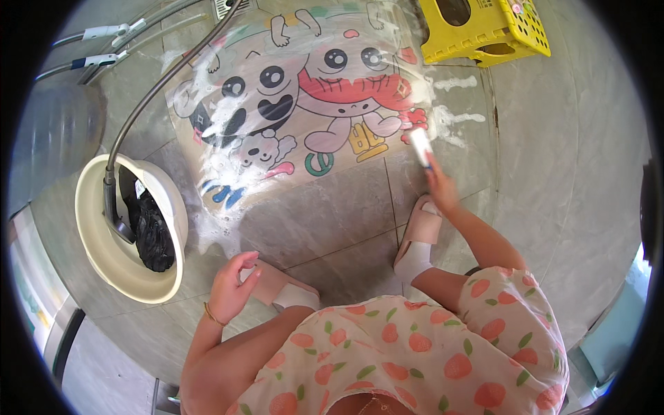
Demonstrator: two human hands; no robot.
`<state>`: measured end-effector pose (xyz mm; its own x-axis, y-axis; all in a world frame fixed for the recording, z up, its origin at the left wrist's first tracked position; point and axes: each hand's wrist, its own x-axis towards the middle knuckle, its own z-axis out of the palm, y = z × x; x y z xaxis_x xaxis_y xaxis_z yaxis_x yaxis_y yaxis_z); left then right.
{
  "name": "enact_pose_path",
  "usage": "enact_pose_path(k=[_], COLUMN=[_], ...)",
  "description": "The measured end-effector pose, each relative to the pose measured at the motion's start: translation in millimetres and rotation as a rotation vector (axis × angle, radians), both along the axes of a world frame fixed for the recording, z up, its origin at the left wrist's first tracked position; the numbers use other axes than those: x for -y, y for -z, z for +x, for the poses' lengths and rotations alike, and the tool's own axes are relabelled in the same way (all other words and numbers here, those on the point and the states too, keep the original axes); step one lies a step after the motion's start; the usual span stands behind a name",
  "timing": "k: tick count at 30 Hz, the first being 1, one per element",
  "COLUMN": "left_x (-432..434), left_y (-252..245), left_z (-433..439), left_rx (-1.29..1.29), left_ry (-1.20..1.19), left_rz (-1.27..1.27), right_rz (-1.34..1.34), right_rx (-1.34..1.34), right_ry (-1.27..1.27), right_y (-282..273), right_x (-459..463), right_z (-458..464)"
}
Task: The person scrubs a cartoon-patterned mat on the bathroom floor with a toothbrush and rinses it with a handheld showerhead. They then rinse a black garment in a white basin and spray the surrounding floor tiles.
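A cartoon-printed floor mat (332,135) lies on grey floor tiles, wet and streaked with white suds, thickest along its left part. My right hand (442,189) is shut around the handle of a white brush (420,142), slightly blurred, at the mat's lower right corner; its bristles are not clearly visible. My left hand (233,288) is held above my left slipper, fingers loosely curled and apart, holding nothing. Left of the mat, a cream plastic basin (88,228) contains dark cloth (153,233) and a shower head (122,231) on a metal hose (155,85).
A yellow plastic step stool (467,33) stands at the upper right. A floor drain (233,8) is at the top edge. Pole-like tools with white clips (106,32) and a clear plastic container (57,129) are at the left. Suds streak the tiles right of the mat.
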<state>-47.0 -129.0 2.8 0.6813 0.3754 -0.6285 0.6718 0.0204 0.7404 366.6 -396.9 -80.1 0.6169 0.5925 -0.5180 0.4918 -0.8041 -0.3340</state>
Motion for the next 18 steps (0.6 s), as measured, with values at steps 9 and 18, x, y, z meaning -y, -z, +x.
enact_pose_path(k=[9, 18], left_x=[-4, 1], left_y=[2, 0], left_z=[14, 11], left_rx=[0.022, 0.075], left_ry=[-0.021, -0.007], left_rz=[-0.111, -0.056], right_rz=[0.241, 0.307], right_rx=[-0.160, 0.013], right_ry=[-0.166, 0.077], right_y=[60, 48], right_x=[-29, -92], right_z=[-72, -86])
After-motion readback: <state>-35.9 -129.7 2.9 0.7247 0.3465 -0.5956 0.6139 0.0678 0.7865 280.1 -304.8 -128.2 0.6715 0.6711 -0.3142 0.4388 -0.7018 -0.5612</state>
